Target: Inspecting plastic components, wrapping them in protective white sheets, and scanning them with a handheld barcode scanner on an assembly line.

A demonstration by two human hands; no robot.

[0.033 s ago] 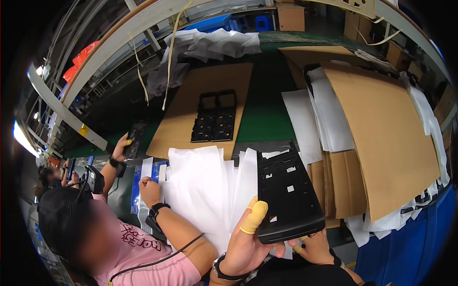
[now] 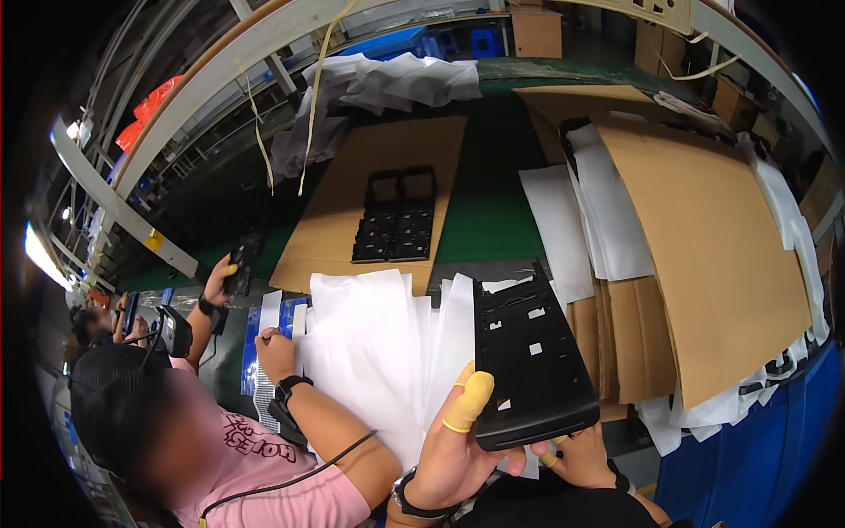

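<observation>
My left hand (image 2: 453, 458) grips a black plastic housing (image 2: 532, 378), a long shallow shell with small cut-outs. Its thumb, in a yellow finger cot, lies along the left edge, and the other fingers go underneath. The housing is tilted, its thick rounded end towards me. Close under that end, my right hand (image 2: 583, 458) has its fingers bent together. Yellow cots show on its fingertips. The housing partly covers this hand, so what it holds, if anything, is hidden. White sheets (image 2: 365, 343) lie to the left of the housing.
Black frames (image 2: 393, 220) rest on cardboard (image 2: 321, 233) across the green bench. At right stands a stack topped with a cardboard sheet (image 2: 704, 255), beside a blue panel (image 2: 748, 458). A co-worker in pink (image 2: 264, 466) sits close at left, holding a dark part (image 2: 242, 264).
The co-worker's raised hand has shifted slightly left and down, and the dark part in it has turned. My hands and the housing stay put.
</observation>
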